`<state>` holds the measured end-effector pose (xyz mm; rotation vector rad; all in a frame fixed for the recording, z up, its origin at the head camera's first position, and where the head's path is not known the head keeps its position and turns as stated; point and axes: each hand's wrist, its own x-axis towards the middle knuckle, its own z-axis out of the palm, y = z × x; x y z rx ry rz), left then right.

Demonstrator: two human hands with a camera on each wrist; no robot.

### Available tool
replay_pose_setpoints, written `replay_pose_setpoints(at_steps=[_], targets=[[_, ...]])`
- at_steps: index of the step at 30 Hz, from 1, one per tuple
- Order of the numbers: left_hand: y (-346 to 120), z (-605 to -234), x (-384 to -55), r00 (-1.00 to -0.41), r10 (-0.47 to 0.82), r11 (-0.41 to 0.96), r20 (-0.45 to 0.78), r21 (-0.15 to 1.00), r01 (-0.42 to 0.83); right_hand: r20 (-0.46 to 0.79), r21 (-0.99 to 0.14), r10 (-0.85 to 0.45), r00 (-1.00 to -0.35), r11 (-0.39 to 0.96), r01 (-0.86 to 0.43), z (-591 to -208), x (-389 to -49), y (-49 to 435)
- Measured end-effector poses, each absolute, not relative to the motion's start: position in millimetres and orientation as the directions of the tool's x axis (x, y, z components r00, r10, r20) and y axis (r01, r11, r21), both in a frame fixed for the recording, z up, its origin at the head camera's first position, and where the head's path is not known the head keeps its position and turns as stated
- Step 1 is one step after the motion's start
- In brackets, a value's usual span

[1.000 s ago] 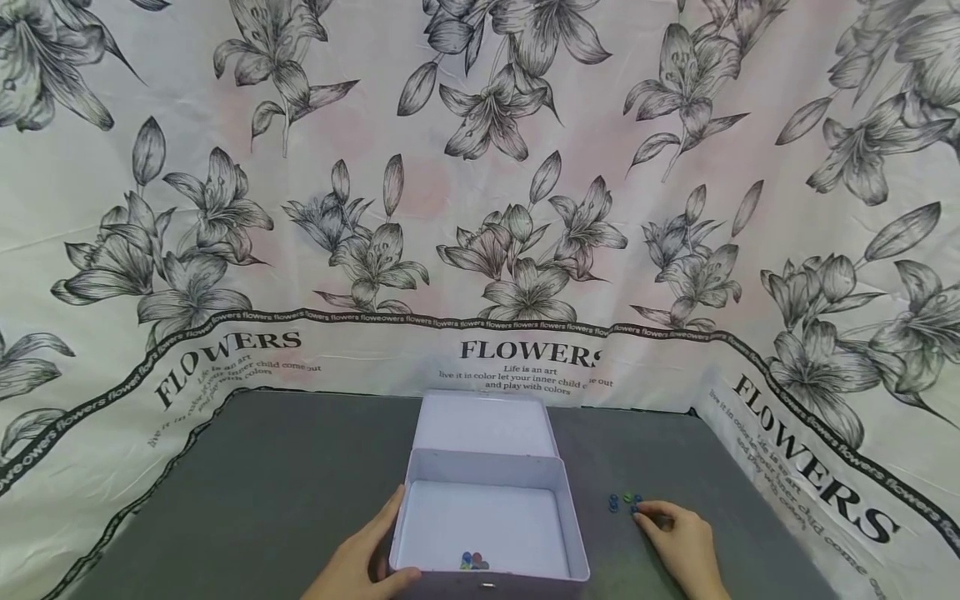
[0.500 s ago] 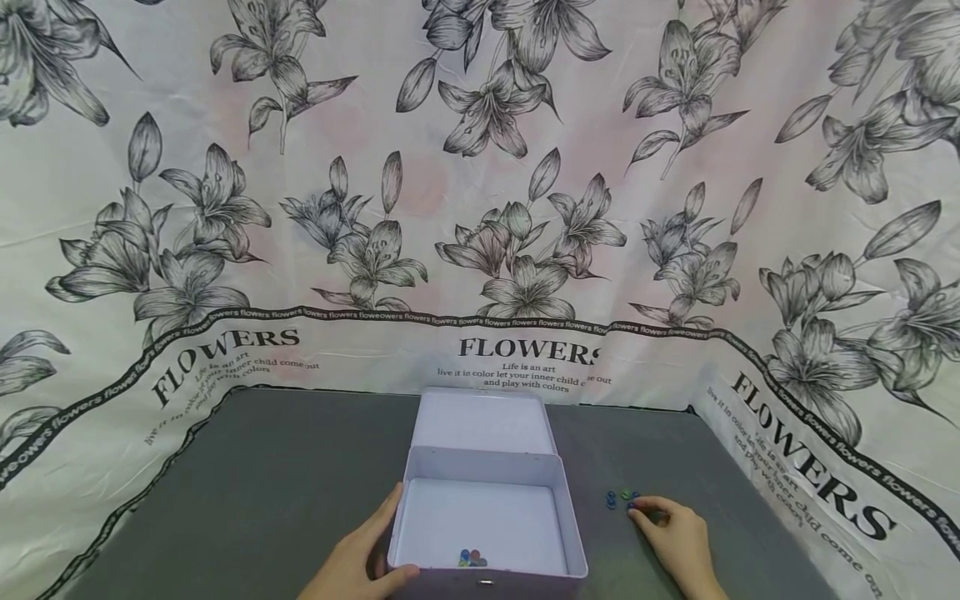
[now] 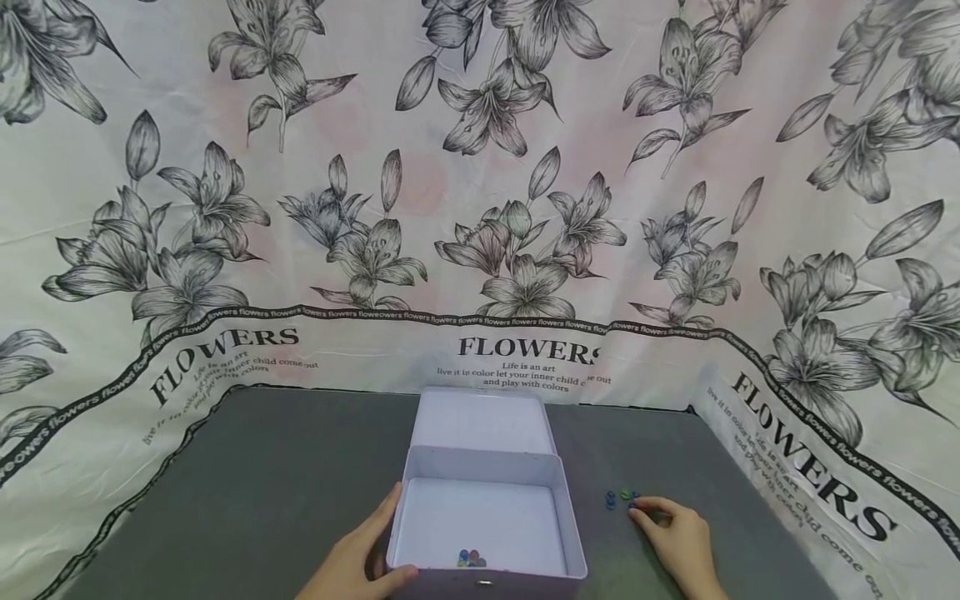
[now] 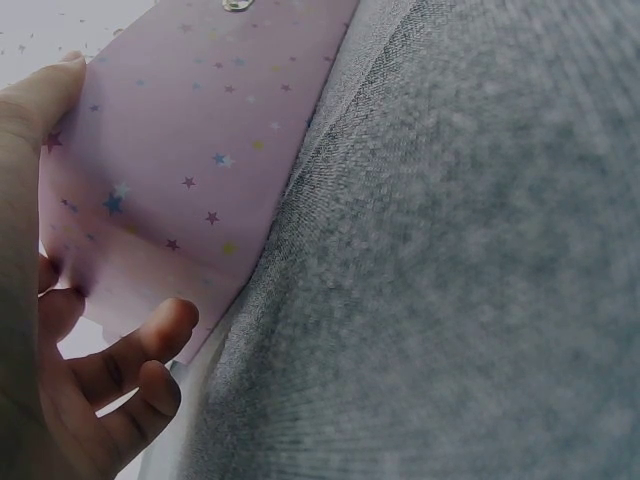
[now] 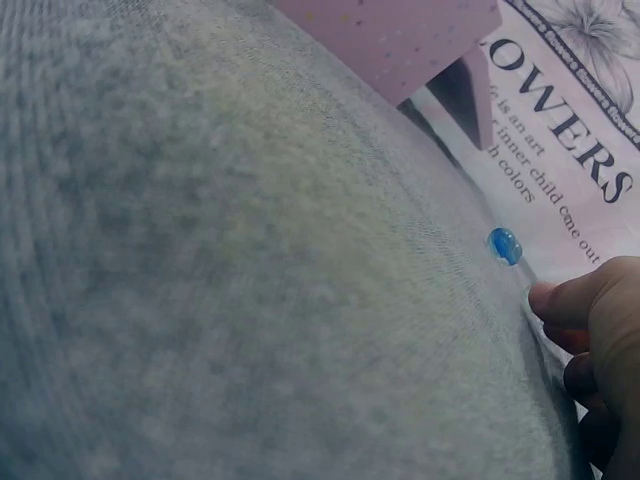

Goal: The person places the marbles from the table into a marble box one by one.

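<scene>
A lilac tin box (image 3: pixel 487 575) with a star print stands with its lid (image 3: pixel 482 421) folded back. My left hand (image 3: pixel 360 546) grips its front left corner, thumb over the front rim, fingers along the side wall; the left wrist view shows some fingers curled beside the box (image 4: pixel 190 150). Inside, near the front wall, lie several coloured marbles (image 3: pixel 472 559). My right hand (image 3: pixel 678 533) is down on the table right of the box, thumb and forefinger pinching a blue marble (image 3: pixel 632 505), mostly hidden. Beside it are a green marble (image 3: pixel 626 495) and blue marbles (image 3: pixel 611 500). The right wrist view shows one blue marble (image 5: pixel 505 246) just off the thumb.
A dark grey cloth (image 3: pixel 300 467) covers the table. White fabric printed with lilies (image 3: pixel 510 250) hangs behind and along both sides, its lower edge meeting the tabletop. The folded-back lid reaches close to the rear fabric.
The head view has shifted very slightly. Both hands keep nearly the same place, left on the box and right at the marbles. The marbles show no clear movement.
</scene>
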<state>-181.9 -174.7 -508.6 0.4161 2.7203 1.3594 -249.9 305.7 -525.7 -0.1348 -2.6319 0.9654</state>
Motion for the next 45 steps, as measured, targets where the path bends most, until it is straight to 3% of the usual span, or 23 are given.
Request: replay_pose_setpoints(at_steps=[18,25,39,45], targets=[[-180.7,-512.4,-176.1,-0.949,0.305,0.523,0.085,0.818,0.241,0.348,-0.687,0.202,-0.915,0.720,-0.102,-517.4,-246.7,286.9],[-177.1,-513.3,-176.8,-0.954,0.289,0.542,0.084,0.806,0.236,0.320,-0.717,0.207,-0.924,0.690,-0.094,-503.1,-254.3,279.6],[-173.8,-510.5,-178.0,-0.958,0.263,0.564,0.113,0.788,0.248,0.294,-0.867,0.188,-0.937,0.465,-0.178,-473.8,-272.6,227.4],[-174.0,-511.2,-178.2,-0.955,0.278,0.550,0.105,0.797,0.248,0.312,-0.874,0.157,-0.937,0.434,-0.218,-463.7,-275.1,197.5]])
